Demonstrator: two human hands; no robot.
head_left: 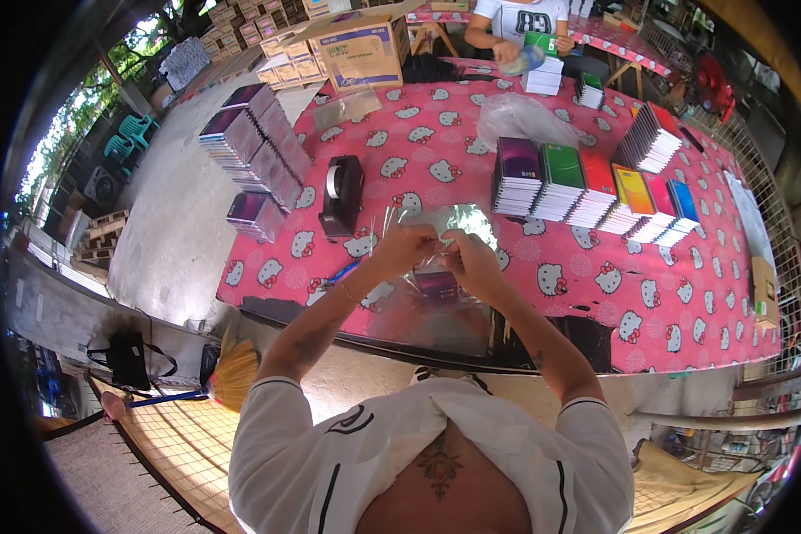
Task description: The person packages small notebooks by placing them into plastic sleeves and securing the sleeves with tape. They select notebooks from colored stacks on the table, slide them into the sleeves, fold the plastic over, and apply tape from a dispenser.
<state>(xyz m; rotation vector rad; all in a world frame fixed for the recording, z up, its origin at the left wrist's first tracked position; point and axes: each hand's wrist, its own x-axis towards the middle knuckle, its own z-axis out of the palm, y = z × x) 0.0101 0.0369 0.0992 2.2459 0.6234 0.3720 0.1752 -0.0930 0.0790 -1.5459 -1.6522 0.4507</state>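
Note:
My left hand (pixel 408 247) and my right hand (pixel 468 263) come together over the near middle of the table, fingers closed in a pinch. Between them is a clear plastic bag (pixel 468 222), gripped at its edge. A purple notebook (pixel 438 286) lies just below the hands under clear plastic; I cannot tell if it is inside the bag. To the left stands a black device with a pale curved bar (pixel 340 196). A blue pen-like tool (pixel 343 272) rests beside my left forearm.
Plastic-wrapped purple notebooks (pixel 256 147) are stacked at the table's left edge. Stacks of spiral notebooks in several colours (pixel 561 182) stand to the right. Behind them lies a heap of clear plastic (pixel 529 120). A person (pixel 516 36) handles notebooks at the far side, near a cardboard box (pixel 362 55).

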